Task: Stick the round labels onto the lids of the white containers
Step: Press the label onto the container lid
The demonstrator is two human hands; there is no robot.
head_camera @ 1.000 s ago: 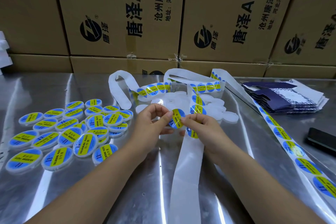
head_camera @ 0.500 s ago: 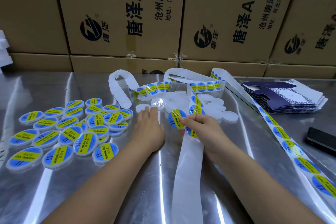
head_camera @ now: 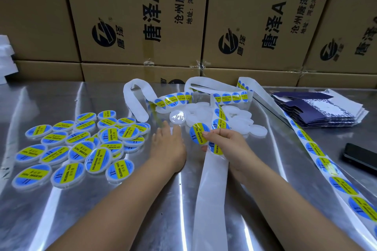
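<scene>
While the person stood at the shiny metal table [head_camera: 51, 226], the right hand [head_camera: 226, 144] pinched a peeled round label [head_camera: 197, 133] by its right edge between thumb and fingertips. Its blue-and-yellow printed face was turned upward and it was held just in front of the heap of white containers [head_camera: 236, 116], apart from them. The left hand [head_camera: 169, 146] lay palm down on the table with its fingers straight and a little spread, holding nothing. Its fingertips reached toward the near edge of that heap, close to one container with a glossy lid [head_camera: 177, 117]; whether they touched it I could not tell. From under the right hand a bare white backing strip [head_camera: 210, 199] ran toward the near edge of the table, and just beyond the fingers a few labels still sat on it. Off to the left lay a loose cluster of labelled containers [head_camera: 81, 146], some overlapping. A long strip of labels [head_camera: 326, 166] trailed down the right side, and more of it curled at the back. Farther right sat a stack of dark blue folded cartons [head_camera: 318, 112] and a black phone [head_camera: 361, 158], well apart from the hands. Big cardboard boxes [head_camera: 142, 16] stood stacked behind the table.
</scene>
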